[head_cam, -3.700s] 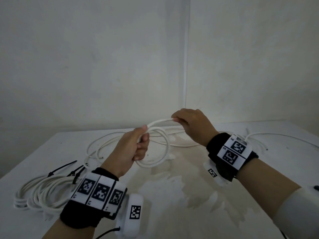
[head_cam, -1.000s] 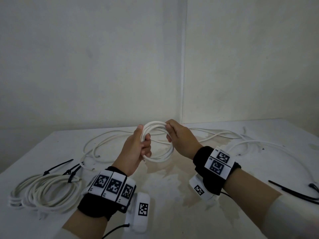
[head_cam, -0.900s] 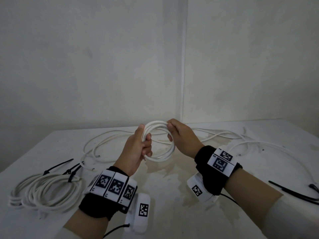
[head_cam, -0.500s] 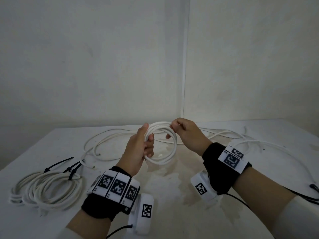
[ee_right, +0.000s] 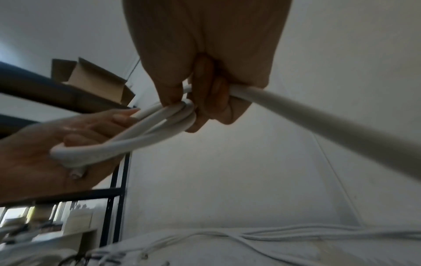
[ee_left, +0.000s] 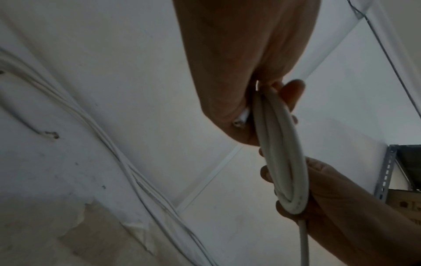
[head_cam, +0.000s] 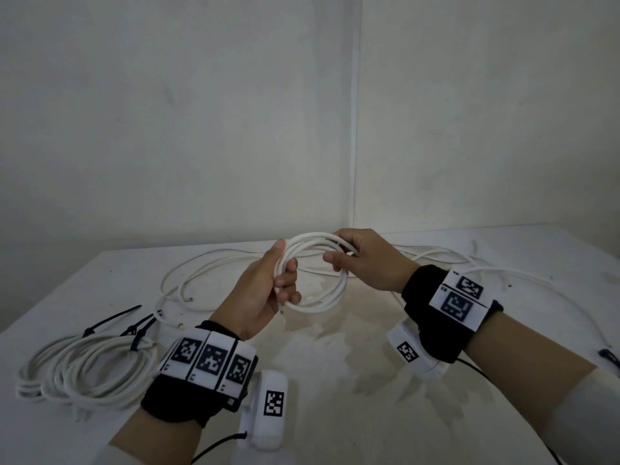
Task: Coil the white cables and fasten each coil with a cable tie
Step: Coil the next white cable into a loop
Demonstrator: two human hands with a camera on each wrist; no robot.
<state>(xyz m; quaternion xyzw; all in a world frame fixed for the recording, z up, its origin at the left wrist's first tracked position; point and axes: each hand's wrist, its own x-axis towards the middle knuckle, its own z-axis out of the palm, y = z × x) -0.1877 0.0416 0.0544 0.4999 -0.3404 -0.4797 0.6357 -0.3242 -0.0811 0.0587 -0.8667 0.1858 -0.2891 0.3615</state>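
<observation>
Above the table's middle I hold a small coil of white cable [head_cam: 315, 270] between both hands. My left hand [head_cam: 268, 286] grips the coil's left side, thumb up, and the cable's cut end [ee_left: 239, 122] pokes out below the fingers. My right hand [head_cam: 359, 260] grips the coil's top right, fingers curled round the strands [ee_right: 182, 111]. The cable's free length [ee_right: 318, 118] runs from the right hand back toward the table. In the left wrist view the coil [ee_left: 284, 153] shows edge-on between the two hands.
A finished coil [head_cam: 87, 367] bound with black cable ties [head_cam: 141, 330] lies at the front left. Loose white cables [head_cam: 208, 273] trail across the back of the table [head_cam: 335, 380] and to the right [head_cam: 523, 286]. A black tie [head_cam: 609, 357] lies at the right edge.
Over the last seconds my right hand brought another loop of cable onto the coil; the coil has grown thicker and sits slightly higher, and the loose cable on the right has drawn in.
</observation>
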